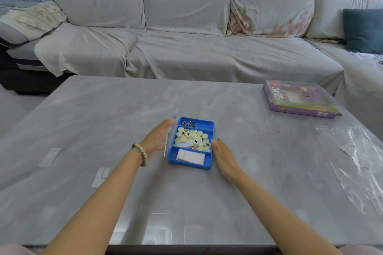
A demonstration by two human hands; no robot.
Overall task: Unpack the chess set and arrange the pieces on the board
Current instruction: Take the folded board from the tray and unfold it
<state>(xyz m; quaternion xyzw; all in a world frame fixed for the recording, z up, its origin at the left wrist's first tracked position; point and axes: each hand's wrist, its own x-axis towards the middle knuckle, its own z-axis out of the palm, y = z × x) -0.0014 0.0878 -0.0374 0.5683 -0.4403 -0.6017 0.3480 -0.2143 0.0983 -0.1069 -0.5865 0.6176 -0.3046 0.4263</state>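
Observation:
A blue plastic box sits mid-table with its clear lid swung up on edge along its left side. The middle compartment holds several pale round chess pieces with black or red characters. A folded white sheet lies in the near compartment and metal wire rings in the far one. My left hand is against the outer face of the raised lid, fingers curled at its top edge. My right hand lies flat against the box's right wall, fingers straight, gripping nothing.
A purple windowed game carton lies at the table's far right. Crinkled clear plastic film covers the grey table, bunched along the right side. A covered grey sofa runs behind the table. A bead bracelet is on my left wrist.

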